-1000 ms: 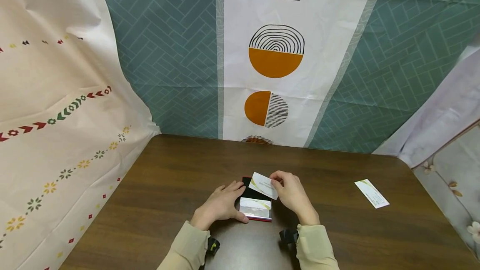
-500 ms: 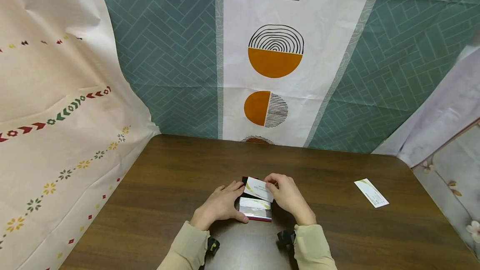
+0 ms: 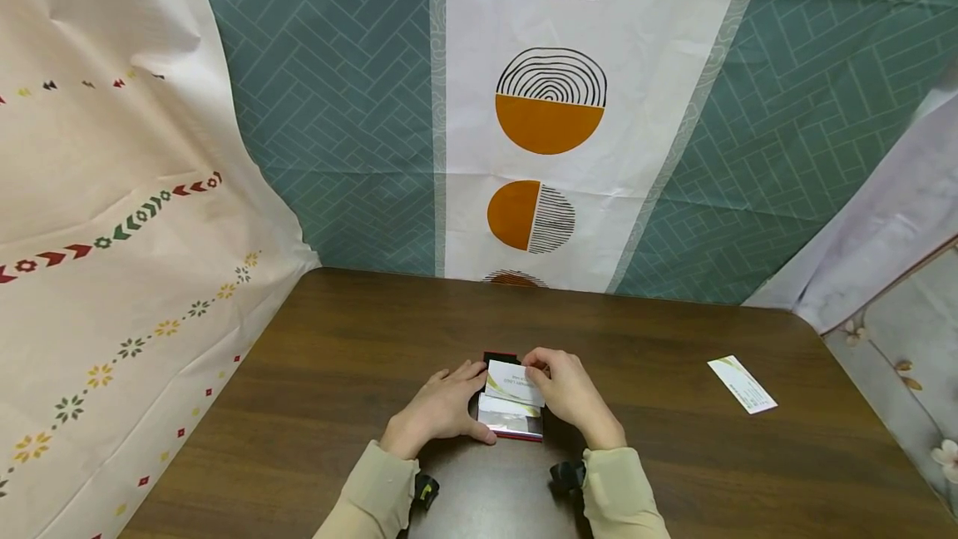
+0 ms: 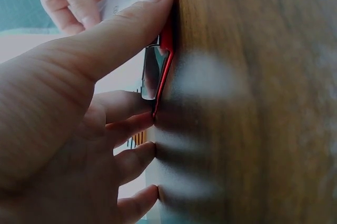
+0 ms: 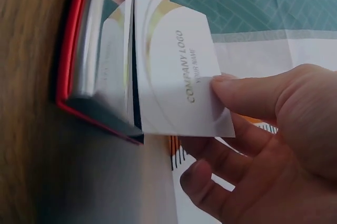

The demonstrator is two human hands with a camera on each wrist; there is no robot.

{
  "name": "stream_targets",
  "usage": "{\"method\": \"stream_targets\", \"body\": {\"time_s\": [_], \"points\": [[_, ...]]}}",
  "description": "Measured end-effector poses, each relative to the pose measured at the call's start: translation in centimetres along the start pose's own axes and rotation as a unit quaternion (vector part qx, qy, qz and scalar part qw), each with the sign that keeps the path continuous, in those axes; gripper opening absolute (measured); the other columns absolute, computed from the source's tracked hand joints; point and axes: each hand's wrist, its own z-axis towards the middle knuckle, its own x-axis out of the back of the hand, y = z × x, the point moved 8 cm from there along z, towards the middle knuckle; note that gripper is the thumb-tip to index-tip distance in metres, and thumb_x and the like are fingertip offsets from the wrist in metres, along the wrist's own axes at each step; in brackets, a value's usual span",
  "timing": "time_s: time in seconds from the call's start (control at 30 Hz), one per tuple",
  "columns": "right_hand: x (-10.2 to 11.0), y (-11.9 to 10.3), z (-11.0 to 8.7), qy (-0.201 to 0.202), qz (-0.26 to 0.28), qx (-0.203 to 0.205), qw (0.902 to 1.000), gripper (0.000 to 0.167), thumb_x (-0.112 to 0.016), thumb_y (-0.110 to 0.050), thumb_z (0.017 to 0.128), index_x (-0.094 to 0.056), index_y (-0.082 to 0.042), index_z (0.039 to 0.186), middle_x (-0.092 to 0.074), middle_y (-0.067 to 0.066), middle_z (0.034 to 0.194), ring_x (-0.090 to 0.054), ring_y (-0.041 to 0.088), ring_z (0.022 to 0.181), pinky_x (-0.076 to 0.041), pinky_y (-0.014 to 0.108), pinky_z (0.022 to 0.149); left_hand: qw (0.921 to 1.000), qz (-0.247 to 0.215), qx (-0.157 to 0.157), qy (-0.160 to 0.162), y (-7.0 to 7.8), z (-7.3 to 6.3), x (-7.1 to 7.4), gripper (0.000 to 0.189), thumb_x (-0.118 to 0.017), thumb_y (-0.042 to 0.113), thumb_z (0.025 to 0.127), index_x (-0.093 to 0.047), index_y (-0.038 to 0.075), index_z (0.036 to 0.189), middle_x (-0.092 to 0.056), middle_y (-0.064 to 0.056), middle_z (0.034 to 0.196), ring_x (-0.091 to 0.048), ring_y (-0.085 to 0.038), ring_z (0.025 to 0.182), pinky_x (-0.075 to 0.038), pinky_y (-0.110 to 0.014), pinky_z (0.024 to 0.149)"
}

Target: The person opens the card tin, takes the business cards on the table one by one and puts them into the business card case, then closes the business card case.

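A red-edged business card case (image 3: 510, 427) with a shiny front lies open on the table, its black lid part spread away from me. My left hand (image 3: 441, 407) rests along its left side. In the left wrist view the thumb (image 4: 131, 19) presses on the case's edge, and other fingertips touch the tabletop. My right hand (image 3: 572, 393) pinches a white business card (image 5: 176, 71) printed "COMPANY LOGO" between thumb and fingers. The card's lower edge is right at the case's opening, tilted up from it. Another white card (image 5: 113, 61) shows inside the case.
A loose business card (image 3: 743, 385) lies on the brown wooden table (image 3: 359, 339) to the right. Patterned cloths hang behind the table and at both sides, a teal and white one (image 3: 359, 106) at the back.
My right hand has brought the business card down and left, toward me, from above the lid to the case's opening, turning it straighter. The left hand and the case stay put.
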Motion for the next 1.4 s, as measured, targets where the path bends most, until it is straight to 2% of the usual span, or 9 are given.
{"method": "stream_targets", "body": {"time_s": [0.13, 0.33, 0.53, 0.8, 0.97, 1.23, 1.4], "points": [[-0.1, -0.5, 0.0, -0.006, 0.009, 0.010, 0.9999, 0.011, -0.066, -0.003, 0.091, -0.070, -0.013, 0.092, -0.063, -0.007, 0.082, -0.053, 0.012, 0.073, -0.046, 0.033, 0.070, 0.9999, -0.007, -0.003, 0.008, 0.0, 0.1, 0.1, 0.094, -0.084, 0.052, 0.070, -0.047, 0.013, 0.147, -0.035, -0.011, 0.154, -0.026, -0.029, 0.144, -0.021, -0.052, 0.114], [-0.9, -0.4, 0.0, -0.028, -0.014, 0.019, 0.9993, 0.009, -0.066, -0.003, 0.091, -0.068, -0.012, 0.090, -0.062, -0.007, 0.081, -0.052, 0.012, 0.073, -0.045, 0.032, 0.069, 0.9999, -0.005, -0.002, 0.009, 0.0, 0.1, 0.1, 0.090, -0.084, 0.052, 0.069, -0.052, 0.011, 0.143, -0.037, -0.012, 0.154, -0.027, -0.029, 0.144, -0.022, -0.052, 0.113], [-1.2, 0.0, 0.0, -0.037, -0.034, 0.018, 0.9986, 0.003, -0.067, -0.006, 0.091, -0.069, -0.008, 0.092, -0.064, -0.005, 0.085, -0.054, 0.013, 0.076, -0.047, 0.034, 0.071, 0.9999, -0.009, -0.003, 0.006, 0.1, 0.1, 0.2, 0.094, -0.084, 0.052, 0.070, -0.047, 0.012, 0.146, -0.035, -0.010, 0.155, -0.026, -0.028, 0.144, -0.021, -0.053, 0.114], [-1.4, 0.4, -0.1, -0.053, -0.065, 0.014, 0.9964, 0.004, -0.071, -0.007, 0.087, -0.070, -0.011, 0.087, -0.061, -0.005, 0.080, -0.051, 0.013, 0.071, -0.046, 0.032, 0.066, 1.0000, -0.005, -0.003, 0.001, 0.1, 0.1, 0.2, 0.098, -0.082, 0.053, 0.071, -0.043, 0.008, 0.148, -0.034, -0.008, 0.156, -0.024, -0.027, 0.145, -0.019, -0.051, 0.115], [-1.7, 0.5, -0.3, -0.066, -0.061, 0.015, 0.9958, 0.010, -0.071, -0.005, 0.086, -0.069, -0.014, 0.082, -0.058, -0.006, 0.077, -0.051, 0.013, 0.070, -0.046, 0.031, 0.064, 1.0000, -0.001, -0.001, -0.001, 0.1, 0.0, 0.1, 0.097, -0.082, 0.054, 0.071, -0.043, 0.008, 0.148, -0.034, -0.007, 0.155, -0.024, -0.026, 0.145, -0.019, -0.051, 0.115], [-1.9, 0.5, -0.4, -0.088, -0.057, 0.019, 0.9943, 0.010, -0.070, -0.005, 0.088, -0.070, -0.014, 0.082, -0.058, -0.008, 0.076, -0.052, 0.009, 0.067, -0.047, 0.028, 0.061, 0.9999, 0.014, -0.004, 0.001, 0.1, 0.1, 0.1, 0.097, -0.082, 0.054, 0.071, -0.044, 0.007, 0.147, -0.035, -0.007, 0.155, -0.026, -0.026, 0.145, -0.021, -0.051, 0.114], [-2.2, 0.3, -0.6, -0.097, -0.058, 0.037, 0.9929, 0.011, -0.070, -0.004, 0.086, -0.071, -0.014, 0.081, -0.058, -0.008, 0.075, -0.052, 0.008, 0.067, -0.046, 0.028, 0.062, 1.0000, 0.008, -0.001, -0.001, 0.1, 0.0, 0.0, 0.097, -0.082, 0.054, 0.071, -0.044, 0.007, 0.148, -0.035, -0.007, 0.155, -0.025, -0.026, 0.145, -0.020, -0.051, 0.114]]}}
